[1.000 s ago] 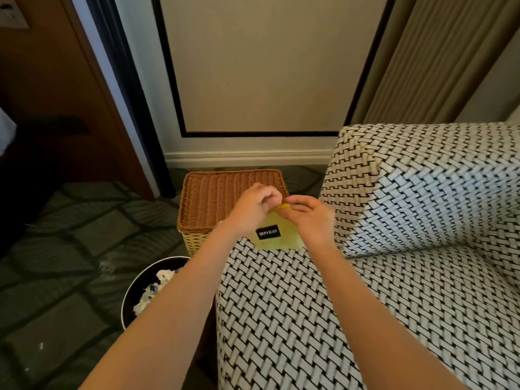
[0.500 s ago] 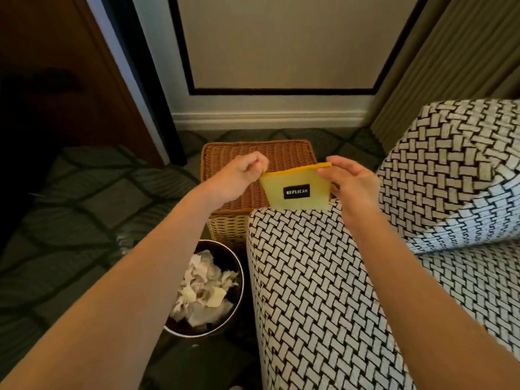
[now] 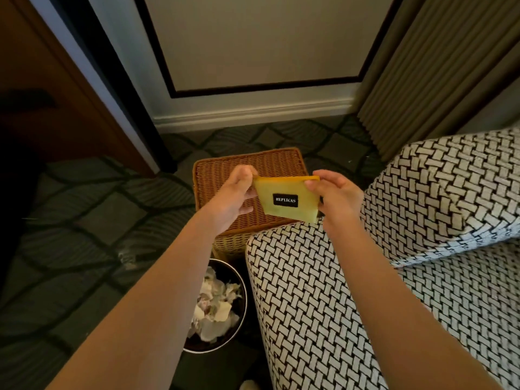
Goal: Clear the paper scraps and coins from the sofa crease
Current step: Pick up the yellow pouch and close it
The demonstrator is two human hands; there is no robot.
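Pouch (image 3: 287, 199) hangs between both grips: the left hand (image 3: 233, 198) pinches its top corner and the right hand (image 3: 337, 198) holds the opposite edge. Paper scraps (image 3: 215, 308) lie in the bin (image 3: 205, 351), well below the left grip; no coins show. Hold the mouth uppermost and level, so that nothing can spill.

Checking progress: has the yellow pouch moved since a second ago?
Yes. The yellow pouch rose from against the sofa arm to over the wicker basket.

Left hand (image 3: 232, 199), right hand (image 3: 339, 197): pinch grips.
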